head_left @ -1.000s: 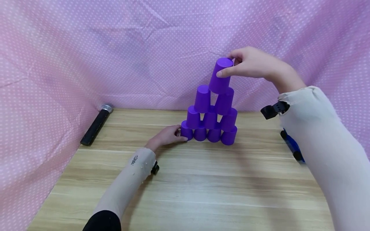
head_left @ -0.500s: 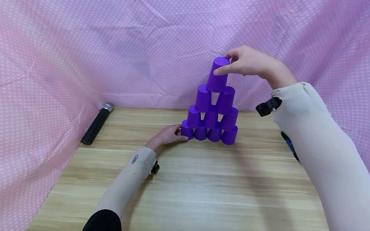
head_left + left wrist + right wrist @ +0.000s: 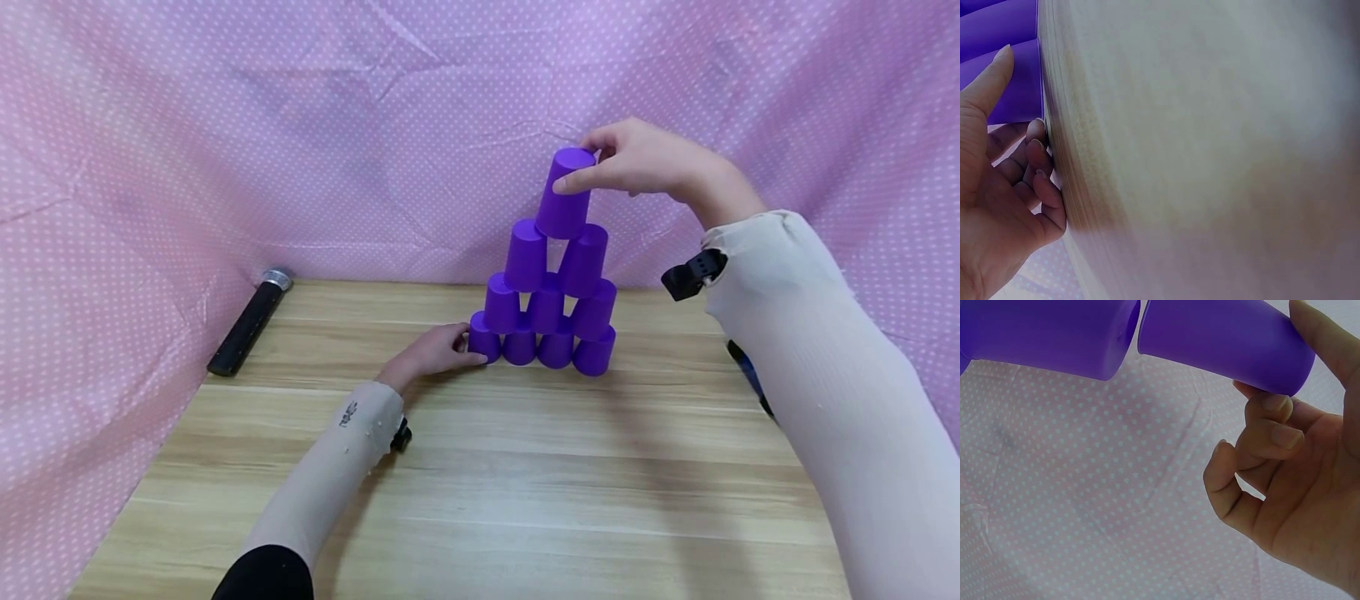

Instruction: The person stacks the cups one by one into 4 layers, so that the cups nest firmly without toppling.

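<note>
Purple upside-down cups form a four-tier pyramid, with rows of three [image 3: 546, 308] and two cups [image 3: 584, 262] below the top one. At its peak, my right hand [image 3: 651, 160] pinches the top cup [image 3: 562, 218] between thumb and fingers near its narrow end. In the right wrist view that cup [image 3: 1222, 347] has its rim close to the base of a cup [image 3: 1047, 337] under it. My left hand [image 3: 435, 350] holds the leftmost bottom cup [image 3: 483, 340], thumb on its near side. The left wrist view shows this thumb lying along the cup [image 3: 1022, 87], the other fingers curled.
A black microphone [image 3: 251, 325] lies at the table's left edge. On the right, a blue and black object [image 3: 750, 379] is partly hidden behind my right forearm. A pink dotted cloth [image 3: 375, 150] hangs behind the wooden table [image 3: 525, 483].
My right hand has moved slightly left with the top cup, bringing it over the gap between the two cups below. In the last half second it hardly moves. My left hand stays in place.
</note>
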Tool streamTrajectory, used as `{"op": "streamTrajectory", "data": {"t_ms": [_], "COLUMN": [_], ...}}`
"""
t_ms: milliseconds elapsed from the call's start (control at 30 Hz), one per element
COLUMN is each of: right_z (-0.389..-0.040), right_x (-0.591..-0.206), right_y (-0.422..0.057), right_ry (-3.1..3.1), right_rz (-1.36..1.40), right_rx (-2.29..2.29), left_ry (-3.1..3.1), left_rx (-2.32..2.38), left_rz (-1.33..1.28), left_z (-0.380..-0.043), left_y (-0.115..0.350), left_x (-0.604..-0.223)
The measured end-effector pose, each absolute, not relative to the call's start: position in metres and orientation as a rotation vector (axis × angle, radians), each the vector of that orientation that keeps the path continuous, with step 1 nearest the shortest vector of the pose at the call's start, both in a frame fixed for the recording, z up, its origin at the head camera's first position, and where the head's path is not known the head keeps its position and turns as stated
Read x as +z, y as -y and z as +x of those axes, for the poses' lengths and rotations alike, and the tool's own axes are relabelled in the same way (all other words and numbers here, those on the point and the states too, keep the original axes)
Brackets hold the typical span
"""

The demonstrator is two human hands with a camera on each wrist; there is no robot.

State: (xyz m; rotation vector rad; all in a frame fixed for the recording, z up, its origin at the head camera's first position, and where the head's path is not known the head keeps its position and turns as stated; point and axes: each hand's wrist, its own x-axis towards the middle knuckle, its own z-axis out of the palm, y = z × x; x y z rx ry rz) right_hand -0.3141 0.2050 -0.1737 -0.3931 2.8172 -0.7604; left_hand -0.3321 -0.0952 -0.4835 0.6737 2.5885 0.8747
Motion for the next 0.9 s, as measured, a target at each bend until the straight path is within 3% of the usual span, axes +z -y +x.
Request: {"op": "streamTrajectory", "data": {"t_ms": [900], "right_z": [-0.3229], "right_x": [-0.1756], "right_y": [-0.2047], "right_ry": [-2.785], "right_rz": [-0.367], "right_rx": [-0.748], "left_ry": [-2.591], "left_rx": [0.862], "left_rz": [0.691], "left_z": [-0.3333], "left_y": [0.0964], "left_x": [-0.4844]}}
